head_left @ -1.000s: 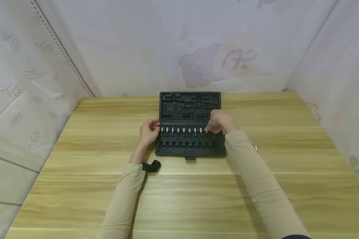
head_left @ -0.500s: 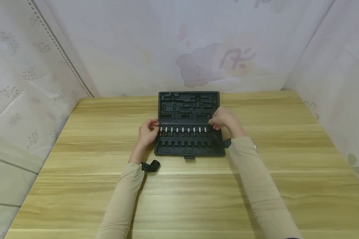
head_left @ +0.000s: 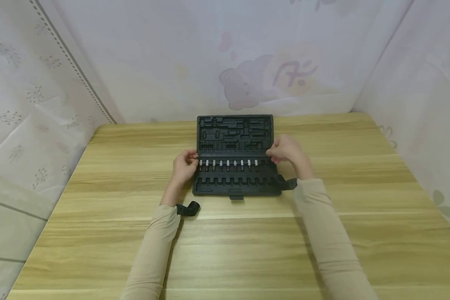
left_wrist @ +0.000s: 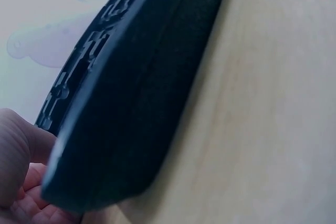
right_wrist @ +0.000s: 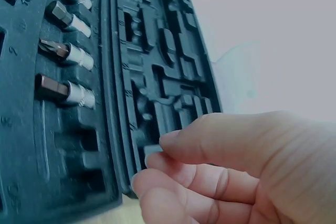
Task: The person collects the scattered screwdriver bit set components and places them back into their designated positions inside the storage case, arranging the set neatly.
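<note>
A black plastic tool case [head_left: 217, 192] lies open on the wooden table, its moulded lid [head_left: 235, 132] tilted up at the back. Several silver bit sockets [head_left: 228, 163] fill most of its upper row; the lower row of slots holds none. At the case's left end, my left hand [head_left: 183, 167] grips the edge, the thumb above and fingers below in the left wrist view. My right hand [head_left: 289, 152] hovers by the right end near the hinge, fingers loosely bent and nothing visible between them. Closest to it in the right wrist view is a hex bit socket [right_wrist: 79, 94].
Black wrist-camera mounts sit on the left wrist [head_left: 188, 208] and right wrist [head_left: 288, 183]. A patterned cloth [head_left: 165, 62] hangs behind the table [head_left: 228, 254] and along both sides.
My right hand has let go of the rightmost bit socket and drawn away to the right. A small metal piece on the table by the right forearm is now hidden. My left hand stays put.
</note>
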Demonstrator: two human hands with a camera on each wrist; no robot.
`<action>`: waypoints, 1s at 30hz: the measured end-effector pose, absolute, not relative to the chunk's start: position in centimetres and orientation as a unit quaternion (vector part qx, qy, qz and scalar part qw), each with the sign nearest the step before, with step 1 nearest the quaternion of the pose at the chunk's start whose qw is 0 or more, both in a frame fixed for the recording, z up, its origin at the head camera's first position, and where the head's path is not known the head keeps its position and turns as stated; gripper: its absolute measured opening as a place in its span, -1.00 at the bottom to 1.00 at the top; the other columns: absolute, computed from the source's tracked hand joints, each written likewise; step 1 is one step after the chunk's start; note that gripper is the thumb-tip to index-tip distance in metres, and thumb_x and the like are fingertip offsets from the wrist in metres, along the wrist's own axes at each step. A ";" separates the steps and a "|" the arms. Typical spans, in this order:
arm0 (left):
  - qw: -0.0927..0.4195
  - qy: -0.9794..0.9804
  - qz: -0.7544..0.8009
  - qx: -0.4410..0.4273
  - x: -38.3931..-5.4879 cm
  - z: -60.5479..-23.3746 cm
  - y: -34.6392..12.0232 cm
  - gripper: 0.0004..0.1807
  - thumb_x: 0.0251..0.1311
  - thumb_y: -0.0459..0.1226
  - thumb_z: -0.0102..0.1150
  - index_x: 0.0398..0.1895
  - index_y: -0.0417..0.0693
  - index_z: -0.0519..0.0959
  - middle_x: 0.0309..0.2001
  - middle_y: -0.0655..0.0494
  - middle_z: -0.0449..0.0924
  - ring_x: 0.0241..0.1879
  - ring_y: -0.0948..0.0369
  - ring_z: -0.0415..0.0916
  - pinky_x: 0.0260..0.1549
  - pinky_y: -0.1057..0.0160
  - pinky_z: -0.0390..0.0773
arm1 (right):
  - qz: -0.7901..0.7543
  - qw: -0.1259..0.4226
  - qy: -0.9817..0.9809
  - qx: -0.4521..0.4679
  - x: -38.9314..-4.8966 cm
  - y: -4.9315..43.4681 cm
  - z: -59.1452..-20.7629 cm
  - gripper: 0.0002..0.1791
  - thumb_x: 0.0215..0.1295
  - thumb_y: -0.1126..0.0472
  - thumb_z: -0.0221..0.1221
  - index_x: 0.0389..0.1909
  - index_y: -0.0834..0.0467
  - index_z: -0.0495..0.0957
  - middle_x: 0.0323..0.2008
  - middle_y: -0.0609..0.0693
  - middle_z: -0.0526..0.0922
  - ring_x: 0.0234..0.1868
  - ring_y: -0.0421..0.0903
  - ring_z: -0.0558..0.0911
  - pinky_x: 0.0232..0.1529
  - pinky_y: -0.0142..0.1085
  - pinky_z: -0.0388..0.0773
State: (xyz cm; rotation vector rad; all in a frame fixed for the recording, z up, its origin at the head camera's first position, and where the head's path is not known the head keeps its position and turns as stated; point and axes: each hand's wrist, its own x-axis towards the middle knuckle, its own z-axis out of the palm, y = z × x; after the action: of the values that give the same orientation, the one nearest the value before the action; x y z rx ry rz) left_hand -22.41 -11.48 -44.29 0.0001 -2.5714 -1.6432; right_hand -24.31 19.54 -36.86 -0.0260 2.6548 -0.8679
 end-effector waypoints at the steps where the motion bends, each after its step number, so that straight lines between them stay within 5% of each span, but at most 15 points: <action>1: 0.045 -0.842 -0.538 0.000 -22.4 -44.3 -11.5 -0.64 0.10 -0.55 -0.02 0.02 -0.41 0.49 -0.15 -0.25 0.56 -0.18 -0.04 0.50 -0.21 0.21 0.48 | -0.306 0.171 0.936 -0.009 -24.2 19.7 -36.8 -0.75 0.21 0.21 0.16 -0.51 0.34 0.61 -0.67 -0.01 0.62 -0.55 -0.09 0.63 -0.32 -0.20 0.55; 17: 0.040 -0.837 -0.546 -0.001 -22.5 -44.5 -11.7 -0.65 0.12 -0.55 -0.01 0.02 -0.41 0.48 -0.14 -0.25 0.55 -0.16 -0.04 0.49 -0.16 0.18 0.46 | -0.322 0.171 0.931 -0.007 -22.3 22.4 -36.2 -0.70 0.24 0.23 0.11 -0.26 0.45 0.57 -0.60 -0.02 0.65 -0.53 -0.16 0.63 -0.22 -0.08 0.56; 30: 0.042 -0.839 -0.543 0.002 -22.4 -44.5 -11.6 -0.64 0.11 -0.55 -0.01 0.02 -0.40 0.49 -0.14 -0.24 0.56 -0.16 -0.03 0.50 -0.19 0.22 0.46 | -0.312 0.187 0.931 0.008 -20.3 25.1 -36.2 -0.78 0.18 0.28 0.17 -0.42 0.42 0.58 -0.56 0.06 0.64 -0.51 -0.13 0.59 -0.34 -0.21 0.56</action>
State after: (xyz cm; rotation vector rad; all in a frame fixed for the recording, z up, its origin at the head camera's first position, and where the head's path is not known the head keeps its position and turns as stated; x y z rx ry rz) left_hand -22.43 -11.58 -44.45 0.0071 -2.5665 -1.6628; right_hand -20.34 25.05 -36.16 0.0237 2.6213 -0.8796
